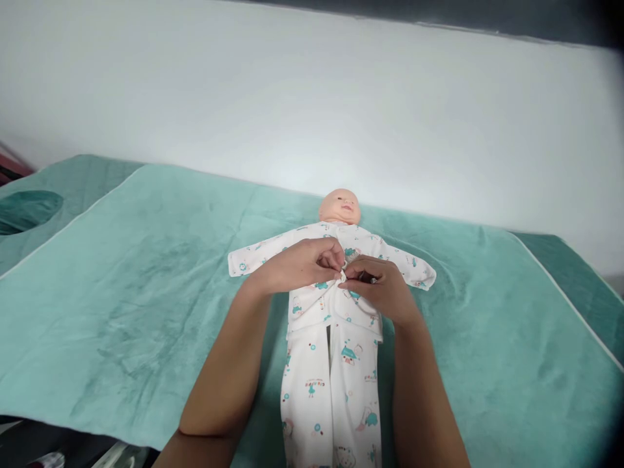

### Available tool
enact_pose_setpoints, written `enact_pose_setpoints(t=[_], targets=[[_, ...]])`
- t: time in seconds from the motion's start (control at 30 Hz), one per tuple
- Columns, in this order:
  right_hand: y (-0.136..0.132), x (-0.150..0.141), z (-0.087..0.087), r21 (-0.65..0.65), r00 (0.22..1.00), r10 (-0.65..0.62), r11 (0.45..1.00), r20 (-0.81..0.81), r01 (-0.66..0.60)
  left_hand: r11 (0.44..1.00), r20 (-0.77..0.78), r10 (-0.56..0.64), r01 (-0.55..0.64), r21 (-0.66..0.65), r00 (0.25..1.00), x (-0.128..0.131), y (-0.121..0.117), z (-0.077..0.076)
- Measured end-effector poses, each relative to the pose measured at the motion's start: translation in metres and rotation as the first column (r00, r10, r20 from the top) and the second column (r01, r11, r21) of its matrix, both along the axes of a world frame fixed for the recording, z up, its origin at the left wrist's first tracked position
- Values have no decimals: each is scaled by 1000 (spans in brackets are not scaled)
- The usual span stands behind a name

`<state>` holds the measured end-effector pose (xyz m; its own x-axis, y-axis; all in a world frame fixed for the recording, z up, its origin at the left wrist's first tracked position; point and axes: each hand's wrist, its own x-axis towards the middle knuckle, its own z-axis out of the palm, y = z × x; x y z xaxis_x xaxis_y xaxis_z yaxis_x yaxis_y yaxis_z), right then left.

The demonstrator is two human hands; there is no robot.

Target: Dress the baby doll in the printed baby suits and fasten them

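Observation:
A baby doll (340, 207) lies on its back, head toward the wall. It wears a white printed baby jacket (312, 304) with sleeves spread wide, and matching trousers (307, 390). Over the chest, my left hand (312, 261) pinches one edge of the jacket's front opening. Close against it, my right hand (377, 279) pinches the other edge at the same spot. A bit of bunched white cloth shows between the fingertips. Whether a fastener sits there is hidden by my fingers. Below my hands, the jacket's front edges meet over the belly.
A green plush cover (160, 279) spreads under the doll, over a padded surface with a round hole (29, 211) at the far left. Behind it rises a white wall (292, 97). Dark, unclear items (53, 448) lie below the cover's edge at bottom left.

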<state>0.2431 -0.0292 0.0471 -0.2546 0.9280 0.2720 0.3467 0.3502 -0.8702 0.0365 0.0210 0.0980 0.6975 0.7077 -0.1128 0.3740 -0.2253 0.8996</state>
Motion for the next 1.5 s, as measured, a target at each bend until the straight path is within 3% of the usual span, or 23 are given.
enact_pose_setpoints(t=[0.27, 0.67, 0.93, 1.1, 1.23, 1.4, 1.5], targets=[[0, 0, 0, 19, 1000, 27, 999, 3, -27, 988, -87, -62, 74, 137, 994, -3, 0, 3], [2, 2, -4, 18, 997, 73, 997, -39, -72, 994, -72, -55, 61, 94, 996, -1, 1, -2], [5, 1, -6, 37, 977, 142, 990, -159, -138, 994, -19, -90, 91, 57, 996, -2, 6, -7], [1, 1, -1, -71, 987, 106, 991, -121, -115, 995, -21, -81, 82, 62, 997, -2, 5, -5], [-2, 1, 3, -143, 987, 105, 982, -122, -122, 986, -53, -141, 145, 87, 989, 0, 2, -2], [2, -6, -3, -170, 975, -4, 985, -222, -35, 954, -90, -272, 281, 104, 958, 0, -3, 5], [8, -3, -12, -117, 923, -259, 965, -284, 234, 970, -68, -173, 182, 162, 983, -2, -4, 8]])
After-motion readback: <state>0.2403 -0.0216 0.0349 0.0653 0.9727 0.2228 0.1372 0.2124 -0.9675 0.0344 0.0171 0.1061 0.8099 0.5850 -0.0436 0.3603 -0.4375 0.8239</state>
